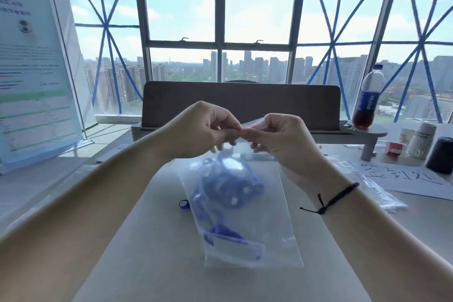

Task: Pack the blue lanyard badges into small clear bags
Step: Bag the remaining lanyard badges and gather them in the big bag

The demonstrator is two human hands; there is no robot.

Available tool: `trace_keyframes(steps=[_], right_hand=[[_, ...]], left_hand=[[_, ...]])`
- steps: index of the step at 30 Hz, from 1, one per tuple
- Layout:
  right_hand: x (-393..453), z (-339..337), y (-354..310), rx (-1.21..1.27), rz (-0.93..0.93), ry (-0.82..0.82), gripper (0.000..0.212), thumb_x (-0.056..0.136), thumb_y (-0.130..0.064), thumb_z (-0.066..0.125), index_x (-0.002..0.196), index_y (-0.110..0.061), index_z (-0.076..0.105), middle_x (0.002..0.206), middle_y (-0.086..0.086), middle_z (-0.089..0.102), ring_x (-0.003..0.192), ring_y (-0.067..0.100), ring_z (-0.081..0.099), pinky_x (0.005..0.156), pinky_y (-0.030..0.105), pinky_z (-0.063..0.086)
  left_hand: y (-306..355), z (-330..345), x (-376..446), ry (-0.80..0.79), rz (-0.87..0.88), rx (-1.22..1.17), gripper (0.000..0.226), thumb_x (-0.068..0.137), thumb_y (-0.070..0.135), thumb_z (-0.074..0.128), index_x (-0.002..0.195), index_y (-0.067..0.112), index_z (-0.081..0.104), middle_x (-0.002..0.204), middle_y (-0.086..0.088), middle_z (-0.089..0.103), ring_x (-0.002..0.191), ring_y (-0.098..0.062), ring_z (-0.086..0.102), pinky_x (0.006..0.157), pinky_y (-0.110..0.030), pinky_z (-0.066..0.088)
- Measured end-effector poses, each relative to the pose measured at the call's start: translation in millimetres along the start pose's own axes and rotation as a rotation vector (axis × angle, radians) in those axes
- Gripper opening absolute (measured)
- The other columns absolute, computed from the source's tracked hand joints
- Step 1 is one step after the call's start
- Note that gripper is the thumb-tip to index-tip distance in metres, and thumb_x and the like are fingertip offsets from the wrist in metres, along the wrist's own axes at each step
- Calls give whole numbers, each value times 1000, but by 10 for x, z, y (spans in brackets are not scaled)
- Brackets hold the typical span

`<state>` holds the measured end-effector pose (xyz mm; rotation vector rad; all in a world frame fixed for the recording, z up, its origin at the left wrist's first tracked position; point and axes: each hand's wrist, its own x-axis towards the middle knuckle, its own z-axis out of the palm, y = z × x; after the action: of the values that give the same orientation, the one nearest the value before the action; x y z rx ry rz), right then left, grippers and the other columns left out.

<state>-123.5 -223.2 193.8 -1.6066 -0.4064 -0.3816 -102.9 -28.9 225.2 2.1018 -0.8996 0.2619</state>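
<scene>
item: small clear plastic zip bag (245, 206), lying flat on the pale grey table top (137, 240), its long axis running from the person's body away toward the window, mouth end at the far side and lifted off the table.

contents: blue lanyard with a clear badge holder and white card (230, 186), coiled in the upper half of the bag; the card end (235, 247) sits low near the closed bottom edge. a small blue loop (184, 204) shows at the bag's left edge; whether it lies inside or just outside the plastic cannot be told.

left hand (201, 130): fingers curled, thumb and fingertips pinching the raised mouth strip of the bag at its left part.

right hand (282, 135): likewise curled, pinching the same strip just beside the left; the two sets of fingertips nearly touch at the middle of the seal.

governing relation: the bag hangs below and toward the person from both grips, and the seal runs left to right, crosswise to the bag's long axis. both hands are equally near; judged, closing calls for the pinches to press along that line, each outward to its own corner.

nearby: stack of spare clear bags (367, 184) at right, near the right wrist.
</scene>
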Motion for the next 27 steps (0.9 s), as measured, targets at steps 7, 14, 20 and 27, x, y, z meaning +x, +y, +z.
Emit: trace_keyframes(steps=[7,14,20,27], right_hand=[[-38,-145,-57,110,-5,53,22,58,-20,86,53,-16,65,63,10,64,56,21,54,59,28,50],[-6,-322,-23,225,55,107,21,65,-12,81,53,-15,64,62,9,62,50,17,54,53,22,50],[-4,-254,167,354,111,158,23,68,-19,79,62,-16,57,60,5,58,52,15,53,54,26,53],[-22,-44,371,388,111,258,24,86,-13,73,67,-13,57,59,5,58,49,15,51,53,26,49]], left_hand=[[-165,-94,-127,22,-67,-50,11,84,23,77,82,12,77,69,-5,74,55,-14,64,58,-29,57],[-391,-322,-237,42,-141,10,11,86,20,73,84,9,74,68,-8,73,56,-15,66,59,-33,59],[-406,-214,-277,148,-28,190,14,100,22,59,86,20,59,56,-2,61,47,-15,58,50,-28,52],[-391,-272,-249,469,35,195,18,90,29,71,84,13,70,61,-2,67,50,-8,61,48,-12,44]])
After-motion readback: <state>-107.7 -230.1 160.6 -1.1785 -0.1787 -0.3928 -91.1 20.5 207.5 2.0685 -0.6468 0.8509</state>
